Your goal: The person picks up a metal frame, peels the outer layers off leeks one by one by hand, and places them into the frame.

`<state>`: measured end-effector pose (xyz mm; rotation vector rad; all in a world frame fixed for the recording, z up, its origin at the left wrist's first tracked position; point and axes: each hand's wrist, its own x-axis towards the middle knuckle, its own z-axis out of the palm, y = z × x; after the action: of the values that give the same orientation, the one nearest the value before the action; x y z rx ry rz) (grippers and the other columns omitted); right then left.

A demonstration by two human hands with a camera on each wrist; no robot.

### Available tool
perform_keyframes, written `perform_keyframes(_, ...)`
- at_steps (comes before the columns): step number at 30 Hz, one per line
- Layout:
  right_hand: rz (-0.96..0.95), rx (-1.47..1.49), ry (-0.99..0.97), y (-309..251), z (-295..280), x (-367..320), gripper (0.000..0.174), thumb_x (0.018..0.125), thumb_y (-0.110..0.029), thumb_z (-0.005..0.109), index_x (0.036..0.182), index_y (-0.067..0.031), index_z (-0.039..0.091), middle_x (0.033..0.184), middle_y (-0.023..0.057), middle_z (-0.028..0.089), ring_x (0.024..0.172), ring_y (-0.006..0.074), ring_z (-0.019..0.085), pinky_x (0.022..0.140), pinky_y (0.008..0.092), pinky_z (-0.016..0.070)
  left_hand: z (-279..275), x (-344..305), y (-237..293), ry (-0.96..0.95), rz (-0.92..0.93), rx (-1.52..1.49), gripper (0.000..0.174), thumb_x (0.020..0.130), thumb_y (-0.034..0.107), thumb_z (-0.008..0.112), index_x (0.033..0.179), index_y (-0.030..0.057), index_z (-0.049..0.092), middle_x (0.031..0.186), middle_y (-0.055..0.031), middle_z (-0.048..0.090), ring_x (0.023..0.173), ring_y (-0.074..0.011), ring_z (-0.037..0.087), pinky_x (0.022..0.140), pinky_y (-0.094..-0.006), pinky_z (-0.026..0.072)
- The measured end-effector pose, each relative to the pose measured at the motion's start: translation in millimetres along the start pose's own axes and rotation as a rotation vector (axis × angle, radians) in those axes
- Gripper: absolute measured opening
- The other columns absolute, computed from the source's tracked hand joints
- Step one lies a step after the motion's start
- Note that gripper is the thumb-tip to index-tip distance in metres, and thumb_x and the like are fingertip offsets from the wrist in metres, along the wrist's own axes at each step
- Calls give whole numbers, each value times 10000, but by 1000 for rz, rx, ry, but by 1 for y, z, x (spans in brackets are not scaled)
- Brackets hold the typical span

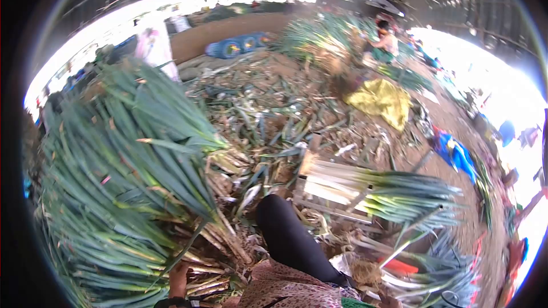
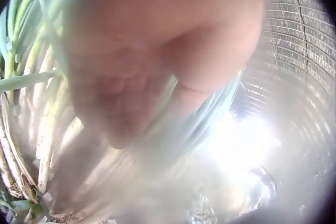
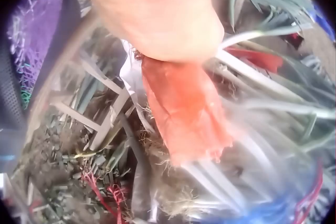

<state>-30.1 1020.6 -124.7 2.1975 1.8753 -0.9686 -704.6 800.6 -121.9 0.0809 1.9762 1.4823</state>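
Note:
Long green-leaved leeks (image 1: pixel 114 154) with pale stalks lie in a large pile on the left. My left hand (image 1: pixel 178 276) is at the stalks near the pile's lower edge; in the left wrist view this hand (image 2: pixel 163 40) is blurred, with leaves beside and behind the thumb, and its grip is unclear. At the bottom edge of the head view, my right hand (image 1: pixel 390 301) shows only in part. In the right wrist view my right hand (image 3: pixel 157 14) holds a crumpled orange piece (image 3: pixel 189 113) hanging below it, its fingertips hidden, above leek roots (image 3: pixel 178 192) and white stalks.
A wooden crate (image 1: pixel 334 211) holds leeks beyond my knee. More leeks (image 1: pixel 439 262) lie at the lower right. Trimmings (image 1: pixel 274 108) cover the ground. Farther off are a yellow sack (image 1: pixel 381 101), blue containers (image 1: pixel 231 48) and a seated person (image 1: pixel 385 43) by another leek pile.

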Motion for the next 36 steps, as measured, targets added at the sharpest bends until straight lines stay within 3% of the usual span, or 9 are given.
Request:
perform_keyframes(8,214,151,210,-30,34,80,375,745,-351,571,932,-29,613,890,244,622,892,386,602,769,439,463,8,-1,10,-1,-121,38,261,848,239,581,1027,60,521,742,-79,590,609,-213,619,469,-309,490)
perform_keyframes(15,-18,477,325,-27,10,230,319,842,-202,582,1126,-57,570,977,95,621,884,184,577,824,358,442,-1,-16,18,-29,-55,-217,205,824,213,621,943,66,542,665,-57,559,604,-206,611,522,-336,535)
perform_keyframes(23,-798,831,-2,-402,-79,111,288,806,-131,620,1055,12,597,809,46,609,673,111,562,599,242,461,-47,-30,158,76,351,-589,419,836,364,634,1082,36,550,913,-78,616,811,-191,614,724,-327,479)
perform_keyframes(26,-1077,680,-442,-531,-50,33,241,835,-152,597,1014,9,604,878,48,614,777,108,572,663,247,471,-61,-9,124,130,527,-639,398,856,344,607,1089,26,550,911,-90,617,792,-191,616,695,-312,485)
perform_keyframes(27,-1496,103,-156,-569,-31,36,227,851,-172,597,1012,-14,621,874,70,631,791,122,591,690,272,480,-66,1,94,122,425,-749,380,862,321,598,1094,25,541,903,-98,620,785,-197,618,688,-310,488)
perform_keyframes(28,-1228,174,-375,-609,-15,-16,215,858,-181,598,1010,-32,627,884,107,642,809,135,609,705,285,476,-69,6,72,124,324,-864,363,867,298,589,1099,24,532,895,-106,622,777,-203,620,681,-307,492)
perform_keyframes(29,-1480,157,-400,-645,22,-20,227,865,-182,591,1027,-25,619,826,112,627,731,136,605,668,282,475,-70,17,63,294,-10,-770,284,873,241,582,1079,46,563,942,-72,620,874,-218,602,779,-342,474)
perform_keyframes(32,-1640,23,-571,-754,92,-107,316,872,-209,584,1140,-41,570,737,130,622,615,150,594,576,301,466,-65,-9,105,130,351,-780,273,894,221,570,1075,18,553,876,-72,637,788,-174,626,715,-276,476)
perform_keyframes(36,-1974,-18,-164,-877,203,-164,408,856,-186,573,1230,-39,501,837,222,632,717,370,608,636,424,473,-83,-11,102,181,329,-611,294,892,244,580,1066,7,565,897,-64,633,793,-141,612,687,-253,467)
